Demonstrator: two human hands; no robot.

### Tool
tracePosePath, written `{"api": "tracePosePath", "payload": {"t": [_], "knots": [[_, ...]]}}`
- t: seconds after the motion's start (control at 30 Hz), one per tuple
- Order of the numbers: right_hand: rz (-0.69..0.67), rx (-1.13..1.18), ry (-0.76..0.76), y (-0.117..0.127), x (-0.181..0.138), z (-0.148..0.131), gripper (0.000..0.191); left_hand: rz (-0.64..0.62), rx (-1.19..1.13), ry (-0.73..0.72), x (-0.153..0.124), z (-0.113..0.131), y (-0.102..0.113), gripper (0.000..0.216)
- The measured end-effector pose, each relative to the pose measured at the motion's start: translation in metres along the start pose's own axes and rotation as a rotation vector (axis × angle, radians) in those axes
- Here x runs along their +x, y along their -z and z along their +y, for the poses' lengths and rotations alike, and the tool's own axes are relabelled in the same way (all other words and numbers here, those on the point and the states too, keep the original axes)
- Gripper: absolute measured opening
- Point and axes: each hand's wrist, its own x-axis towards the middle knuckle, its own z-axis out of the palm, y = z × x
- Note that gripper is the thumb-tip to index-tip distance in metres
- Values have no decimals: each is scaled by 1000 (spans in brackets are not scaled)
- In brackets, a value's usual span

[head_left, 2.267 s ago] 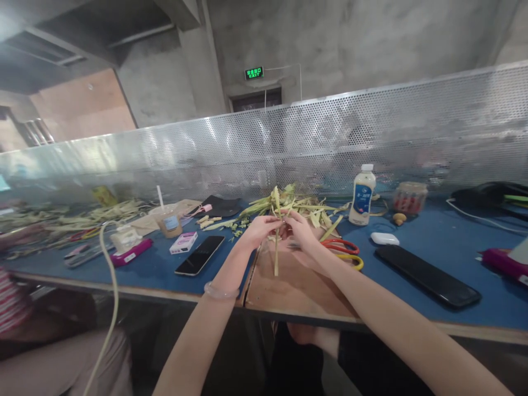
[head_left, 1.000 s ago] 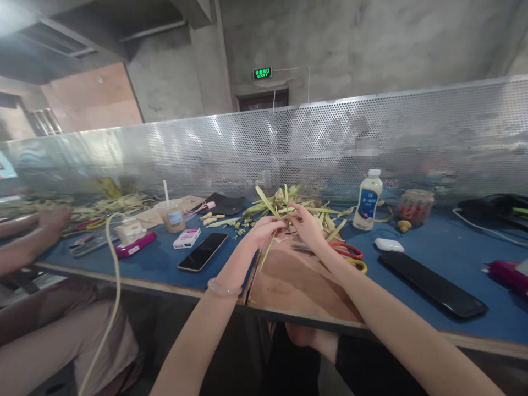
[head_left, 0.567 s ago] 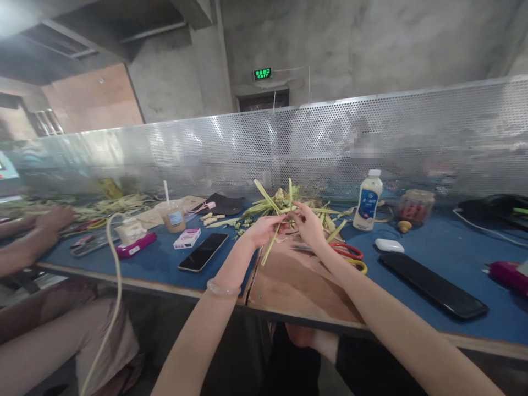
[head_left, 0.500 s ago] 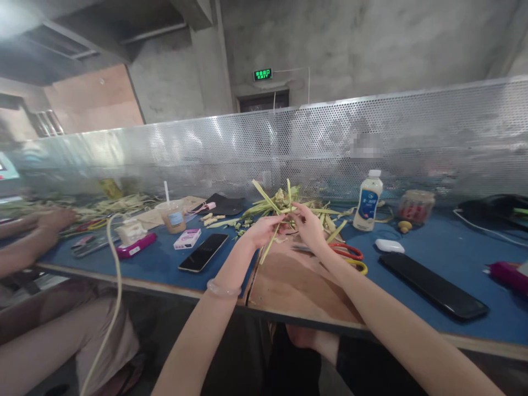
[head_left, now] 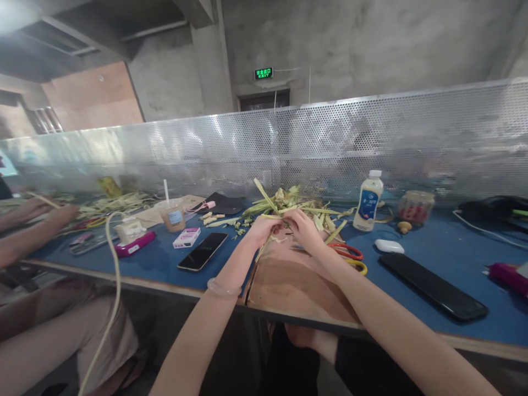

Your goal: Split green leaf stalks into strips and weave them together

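My left hand (head_left: 260,229) and my right hand (head_left: 301,229) meet above a brown board (head_left: 289,280) on the blue table (head_left: 157,261). Both pinch the same small bundle of pale green leaf strips (head_left: 269,215); one strip pokes up and left, another hangs down between the hands. Just behind the hands lies a heap of green and yellow leaf strips (head_left: 303,206). A clear bangle (head_left: 223,287) circles my left wrist.
Red and yellow scissors (head_left: 350,256) lie right of the hands, then a white bottle (head_left: 368,201), an earbud case (head_left: 389,246) and a black tablet (head_left: 433,286). A phone (head_left: 202,251), pink box (head_left: 187,238) and cup (head_left: 172,215) sit left. Another person's hands (head_left: 41,212) work at far left. A perforated metal screen (head_left: 371,143) backs the table.
My hands have drawn together and lowered a little toward the board. The strips that fanned upward are folded in closer. The person at far left has raised a strip.
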Motion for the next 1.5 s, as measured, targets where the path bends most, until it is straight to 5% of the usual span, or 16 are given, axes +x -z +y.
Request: {"api": "tracePosePath", "payload": {"t": [0.23,0.57,0.77,1.1,1.3,1.5], "knots": [[-22,59,-34,0,1,-1,21,43,383,-90,-1,1,-1,13],[-58,100,21,3,4,1,35,31,356,-67,-7,4,-5,17],[-55,162,-71,1,5,0,33,10,359,-83,-5,0,-3,13],[248,463,-517,2,8,5,26,37,-178,61,-3,5,-5,18],[418,673,-658,-3,7,8,31,8,-316,126,-3,8,-4,19],[605,829,-667,-6,8,8,90,-46,-344,153,-4,10,-5,21]]}}
